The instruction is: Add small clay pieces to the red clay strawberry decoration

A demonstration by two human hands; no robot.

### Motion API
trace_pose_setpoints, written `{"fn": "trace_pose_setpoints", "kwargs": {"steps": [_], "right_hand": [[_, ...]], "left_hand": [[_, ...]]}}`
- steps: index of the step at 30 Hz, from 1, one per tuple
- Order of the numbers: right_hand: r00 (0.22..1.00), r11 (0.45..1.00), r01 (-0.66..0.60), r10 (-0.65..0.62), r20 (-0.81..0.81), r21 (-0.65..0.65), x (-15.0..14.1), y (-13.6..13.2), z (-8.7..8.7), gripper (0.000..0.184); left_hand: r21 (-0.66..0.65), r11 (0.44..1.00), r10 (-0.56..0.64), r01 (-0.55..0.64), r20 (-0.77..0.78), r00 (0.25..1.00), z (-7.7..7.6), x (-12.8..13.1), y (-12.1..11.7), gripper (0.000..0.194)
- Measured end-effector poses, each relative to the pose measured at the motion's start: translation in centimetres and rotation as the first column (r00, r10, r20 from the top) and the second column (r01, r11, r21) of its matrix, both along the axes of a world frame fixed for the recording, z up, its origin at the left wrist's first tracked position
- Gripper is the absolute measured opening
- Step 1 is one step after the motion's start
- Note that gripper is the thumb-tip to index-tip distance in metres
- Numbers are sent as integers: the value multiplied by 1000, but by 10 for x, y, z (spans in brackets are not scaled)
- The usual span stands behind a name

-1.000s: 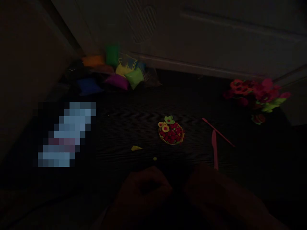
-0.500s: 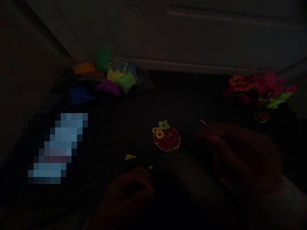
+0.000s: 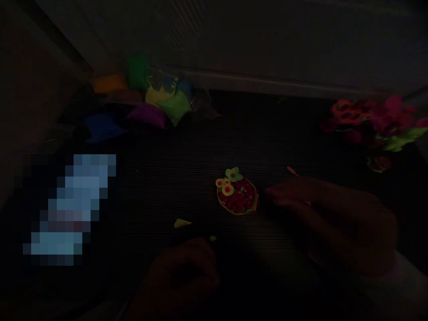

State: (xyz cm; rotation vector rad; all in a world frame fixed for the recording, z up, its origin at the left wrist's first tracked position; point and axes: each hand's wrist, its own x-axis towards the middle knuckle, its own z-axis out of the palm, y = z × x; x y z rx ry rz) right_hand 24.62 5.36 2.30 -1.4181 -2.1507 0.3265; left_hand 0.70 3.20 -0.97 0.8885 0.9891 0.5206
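Observation:
The view is very dark. A small round piece (image 3: 241, 209) filled with red blobs, edged in yellow, lies flat on the dark ribbed surface. Yellow flowers (image 3: 228, 190) with red centres and a green flower (image 3: 233, 174) sit at its upper left. My right hand (image 3: 347, 227) is just right of it, thumb and fingertips pinched together; whatever is between them is lost in shadow. Below and left, my left hand (image 3: 183, 267) is curled, thumb against fingers, its contents hidden. Near it lie a yellow scrap (image 3: 181, 223) and a tiny yellow-green bit (image 3: 213, 238).
Coloured clay packets (image 3: 147, 116) are heaped at the back left. A lit, pixelated phone-like screen (image 3: 73, 205) lies at left. Pink and red flowers (image 3: 374, 118) stand at back right, with a small round piece (image 3: 379, 164) in front. A pink tool tip (image 3: 291, 170) shows beyond my right hand.
My right hand has come closer to the round piece, fingertips now almost at its right edge. My left hand stays curled in about the same place. The whole view has shifted slightly.

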Motion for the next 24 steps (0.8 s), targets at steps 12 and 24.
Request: {"fn": "trace_pose_setpoints", "kwargs": {"steps": [12,24], "right_hand": [[999,999,-32,32,-35,-11,-16,14,-1,13],[980,988,-129,115,161,80,-26,27,-21,17]], "left_hand": [[-47,999,-26,27,23,999,2,0,1,17],[-95,994,-45,52,78,996,2,-2,1,9]]}}
